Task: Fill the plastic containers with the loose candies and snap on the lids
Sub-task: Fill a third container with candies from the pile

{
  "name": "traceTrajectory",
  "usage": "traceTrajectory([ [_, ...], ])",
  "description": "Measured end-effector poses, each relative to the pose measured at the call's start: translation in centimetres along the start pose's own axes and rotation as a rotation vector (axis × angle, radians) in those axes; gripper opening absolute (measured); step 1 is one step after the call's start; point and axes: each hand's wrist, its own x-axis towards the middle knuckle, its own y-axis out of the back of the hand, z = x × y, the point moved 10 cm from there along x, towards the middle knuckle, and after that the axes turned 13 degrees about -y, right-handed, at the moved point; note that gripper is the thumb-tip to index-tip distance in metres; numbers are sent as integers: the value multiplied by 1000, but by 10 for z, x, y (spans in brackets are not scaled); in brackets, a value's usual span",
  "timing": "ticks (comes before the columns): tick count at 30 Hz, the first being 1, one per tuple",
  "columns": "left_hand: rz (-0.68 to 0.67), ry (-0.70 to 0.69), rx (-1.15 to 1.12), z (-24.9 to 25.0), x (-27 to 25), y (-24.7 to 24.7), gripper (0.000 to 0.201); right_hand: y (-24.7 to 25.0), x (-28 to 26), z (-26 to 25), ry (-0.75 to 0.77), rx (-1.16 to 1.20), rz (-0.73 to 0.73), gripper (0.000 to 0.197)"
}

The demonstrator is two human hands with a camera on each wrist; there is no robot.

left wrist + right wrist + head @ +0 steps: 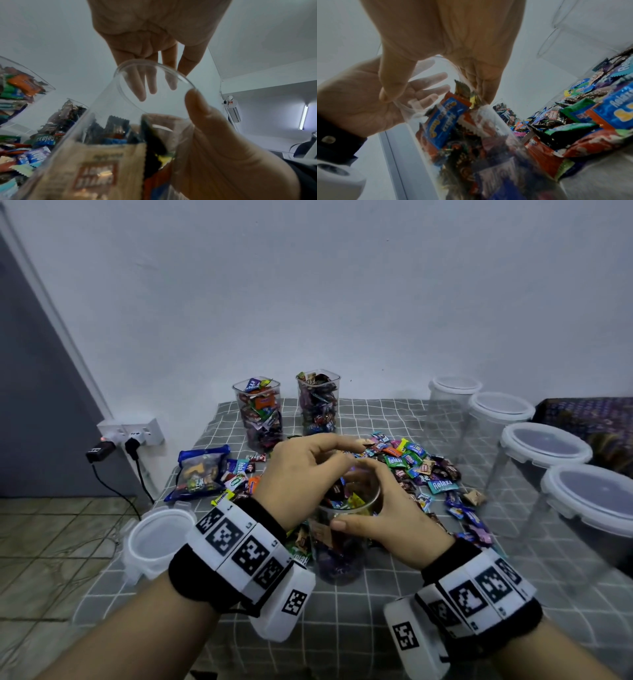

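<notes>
A clear plastic container (342,546) stands on the checked tablecloth, partly filled with wrapped candies (346,498). My right hand (376,515) grips it near the rim, thumb on the near side and fingers round the far side. My left hand (329,460) hovers over its mouth with nothing in it. In the left wrist view its straight fingers (169,63) reach into the container's mouth (154,86), and the right thumb (199,108) presses the rim. The right wrist view shows the right hand (453,40) round the container (471,135), with the left hand (359,101) behind it.
Two filled, lidless containers (262,416) (318,405) stand at the back. Loose candies (414,467) lie spread to the right. A loose lid (161,539) sits at the table's left edge beside a blue candy bag (198,474). Several lidded empty containers (544,446) line the right side.
</notes>
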Motion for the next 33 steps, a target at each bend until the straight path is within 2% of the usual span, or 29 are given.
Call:
traceTrajectory([
  [2,46,-27,-4,0,-1,7,24,-1,0,1,-14,6,3,91],
  [4,95,-37,-5,1,-3,17,20,1,0,5,-18,8,14,92],
  [7,163,26,-2,-14,-9,39,13,0,0,10,-16,-106,-11,92],
  [9,166,96,44,-34,-15,55,18,2,-1,21,-38,-239,-38,94],
  [11,159,181,87,-58,-23,68,18,13,-1,37,-90,-389,4,112],
  [13,141,264,146,-82,-34,79,14,33,-3,52,-181,-471,119,125],
  [16,-37,399,291,-116,-53,77,4,73,-14,68,-326,-427,381,123],
  [18,-211,470,355,-130,-66,66,6,90,-20,81,-397,-433,473,120],
  [21,-433,508,368,-133,-80,44,18,102,-26,104,-501,-397,487,123],
  [24,-591,615,191,-138,-96,16,23,102,-28,120,-595,-357,470,126],
  [27,-666,741,66,-145,-112,-2,16,100,-21,122,-642,-333,475,117],
  [30,-696,764,66,-150,-112,-9,11,101,8,150,-633,-239,453,108],
  [33,-683,754,93,-151,-103,-12,12,84,19,135,-633,-187,403,76],
])
